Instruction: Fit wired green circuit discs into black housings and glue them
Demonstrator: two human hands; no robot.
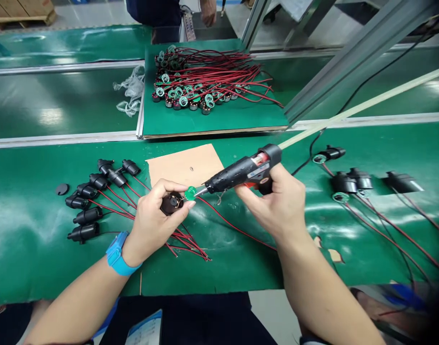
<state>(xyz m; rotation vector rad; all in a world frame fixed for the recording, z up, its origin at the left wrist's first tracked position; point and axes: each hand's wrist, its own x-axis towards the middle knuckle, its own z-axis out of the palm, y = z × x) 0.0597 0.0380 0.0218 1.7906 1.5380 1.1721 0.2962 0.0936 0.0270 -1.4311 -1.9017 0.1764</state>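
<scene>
In my left hand (160,206) is a small round dark motor-like part (172,203), its open face turned up. A round green circuit board (190,193) sits at its edge by my fingertips, and a red wire (226,221) trails off to the right. My right hand (276,201) grips a black hot glue gun (241,172), fed by a long pale glue stick (366,104). The gun's metal nozzle points left and meets or nearly meets the board; exact contact is hard to make out. A piece of tan cardboard (185,163) lies behind my hands.
Several black housings (86,216) with red wires lie left, beside a black disc (62,189). More housings (344,182) lie right. A raised green board (212,125) bears many wired parts. A metal post (341,62) slants behind. Another person's hand (208,12) shows at the top.
</scene>
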